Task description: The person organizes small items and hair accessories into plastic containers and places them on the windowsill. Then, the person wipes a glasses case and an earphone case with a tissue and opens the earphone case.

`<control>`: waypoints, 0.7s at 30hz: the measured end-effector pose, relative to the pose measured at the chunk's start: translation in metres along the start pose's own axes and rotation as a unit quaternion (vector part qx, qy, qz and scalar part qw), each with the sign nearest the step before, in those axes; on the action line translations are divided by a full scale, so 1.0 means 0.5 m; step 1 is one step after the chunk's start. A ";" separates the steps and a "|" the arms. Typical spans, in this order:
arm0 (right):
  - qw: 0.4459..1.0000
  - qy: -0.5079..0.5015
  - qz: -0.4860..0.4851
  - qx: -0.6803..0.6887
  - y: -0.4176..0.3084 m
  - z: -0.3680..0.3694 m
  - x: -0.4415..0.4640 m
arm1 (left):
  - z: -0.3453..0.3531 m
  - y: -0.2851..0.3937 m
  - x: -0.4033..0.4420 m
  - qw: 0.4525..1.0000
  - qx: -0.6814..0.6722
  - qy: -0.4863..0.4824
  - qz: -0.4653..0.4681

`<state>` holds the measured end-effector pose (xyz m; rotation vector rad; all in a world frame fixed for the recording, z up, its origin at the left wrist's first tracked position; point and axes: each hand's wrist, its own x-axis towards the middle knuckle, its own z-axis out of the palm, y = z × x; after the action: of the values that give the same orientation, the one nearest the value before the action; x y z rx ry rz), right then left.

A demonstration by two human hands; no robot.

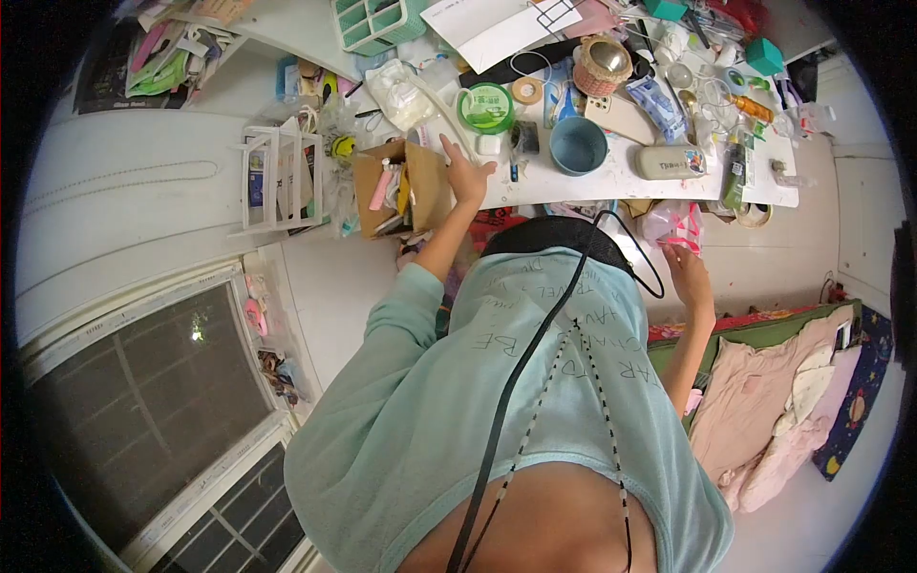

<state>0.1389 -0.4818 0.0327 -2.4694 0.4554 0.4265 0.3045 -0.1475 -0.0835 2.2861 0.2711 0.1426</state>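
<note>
My left hand [467, 179] is at the desk's front edge, just right of an open cardboard box [428, 186]. Its thumb and index finger are spread, and I see nothing held in it. A curved white strip [457, 124] and a small white case [489, 145] lie just beyond its fingertips. Below the front edge on the right, my right hand [688, 275] has its fingers closed at a clear plastic bag with bright pink parts [680, 227]. The exact grip is small in view. Inside the box are a pink item and several other things.
The white desk [611, 186] carries a blue bowl [578, 146], a green round tub [486, 108], a wicker-wrapped jar [602, 67], a cream case [671, 162] and a green bottle [735, 181]. A white rack [279, 179] stands left. Clothes [755, 392] hang at right.
</note>
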 end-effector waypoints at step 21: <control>0.991 0.137 -0.009 -0.001 0.078 -0.037 0.047 | 0.091 0.043 0.038 0.972 0.225 0.022 -0.063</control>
<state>0.1472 -0.5282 0.0187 -2.5418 0.5413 0.0788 0.3349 -0.1899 -0.0972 2.7071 0.5150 0.0705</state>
